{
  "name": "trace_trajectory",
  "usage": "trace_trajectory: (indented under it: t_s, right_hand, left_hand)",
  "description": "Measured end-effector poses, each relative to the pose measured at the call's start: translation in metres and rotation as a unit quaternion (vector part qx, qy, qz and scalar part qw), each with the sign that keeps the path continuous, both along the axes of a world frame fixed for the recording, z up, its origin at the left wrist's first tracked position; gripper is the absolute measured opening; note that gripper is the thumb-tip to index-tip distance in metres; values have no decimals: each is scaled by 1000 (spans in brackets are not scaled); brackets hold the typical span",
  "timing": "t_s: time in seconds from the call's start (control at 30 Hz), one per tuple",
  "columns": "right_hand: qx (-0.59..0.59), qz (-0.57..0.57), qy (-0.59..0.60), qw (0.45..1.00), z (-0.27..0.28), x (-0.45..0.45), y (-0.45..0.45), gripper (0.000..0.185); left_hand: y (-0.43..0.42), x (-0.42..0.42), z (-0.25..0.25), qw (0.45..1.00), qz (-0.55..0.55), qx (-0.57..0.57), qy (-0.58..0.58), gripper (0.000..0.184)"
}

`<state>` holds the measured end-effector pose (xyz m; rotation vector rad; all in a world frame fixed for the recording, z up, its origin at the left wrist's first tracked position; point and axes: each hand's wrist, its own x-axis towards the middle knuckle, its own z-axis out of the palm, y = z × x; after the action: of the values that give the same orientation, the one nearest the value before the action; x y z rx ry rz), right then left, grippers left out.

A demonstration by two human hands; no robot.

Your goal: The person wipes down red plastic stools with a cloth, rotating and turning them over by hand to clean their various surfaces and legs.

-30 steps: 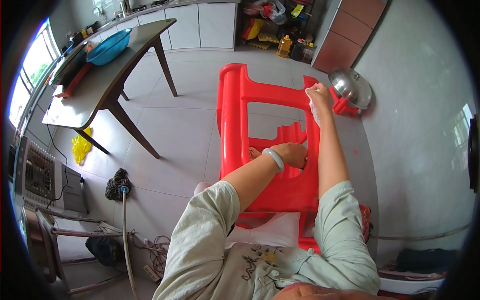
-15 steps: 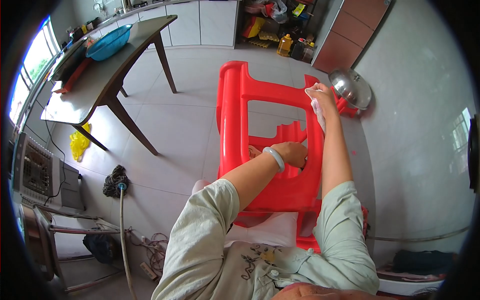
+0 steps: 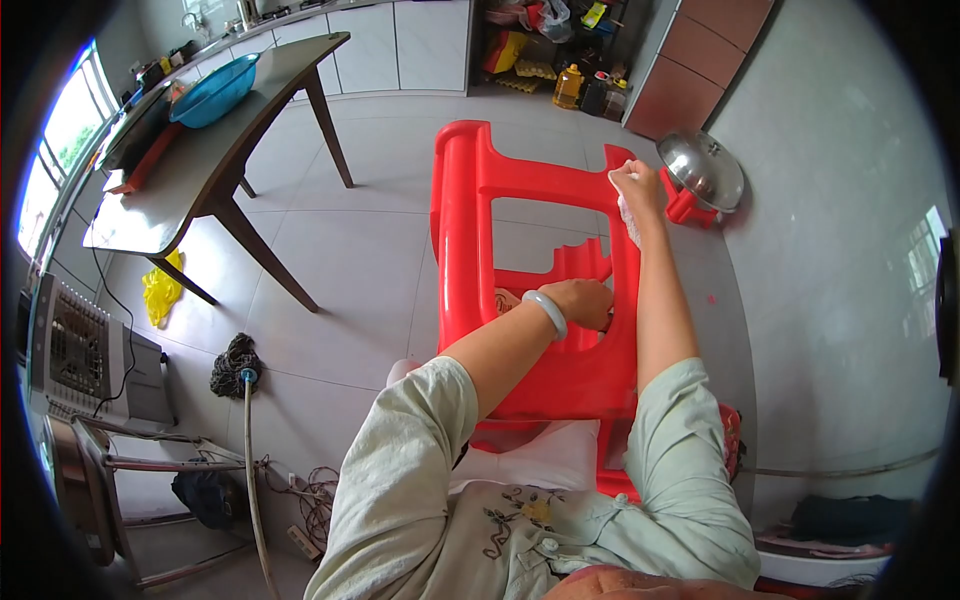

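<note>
A red plastic stool (image 3: 462, 240) lies tilted in front of me, its legs and open frame facing up. My left hand (image 3: 582, 303), with a pale bangle on the wrist, reaches through the frame's opening; its fingers curl at the inner edge of the right-hand bar, partly hidden. My right hand (image 3: 636, 187) is closed on a white cloth (image 3: 628, 218) and presses it against the upper right leg of the stool.
A table (image 3: 240, 130) with a blue basin (image 3: 215, 92) stands at the left. A mop (image 3: 236, 366) and a heater-like appliance (image 3: 85, 350) are lower left. A metal lid (image 3: 702, 172) sits on a red stool (image 3: 683, 204) by the right wall. Bottles (image 3: 567, 88) stand at the back.
My right hand and the cloth have shifted very slightly along the upper right leg. The left hand stays in the opening. The view has moved a little.
</note>
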<state>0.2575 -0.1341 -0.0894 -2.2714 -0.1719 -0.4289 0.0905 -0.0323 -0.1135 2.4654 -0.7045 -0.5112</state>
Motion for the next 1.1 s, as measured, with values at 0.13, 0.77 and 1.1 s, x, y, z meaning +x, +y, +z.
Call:
trace_trajectory:
  t_s: [0.13, 0.77, 1.1]
  right_hand:
    - [223, 120, 86, 964, -3, -5, -7, 16]
    - [103, 61, 105, 987, 6, -2, -3, 20]
    - [4, 27, 60, 998, -1, 7, -3, 23]
  left_hand:
    - [-1, 1, -1, 1000, 10, 3, 11, 28]
    - [1, -3, 10, 999, 2, 32, 18, 27]
    - [0, 0, 1, 1000, 12, 17, -11, 27]
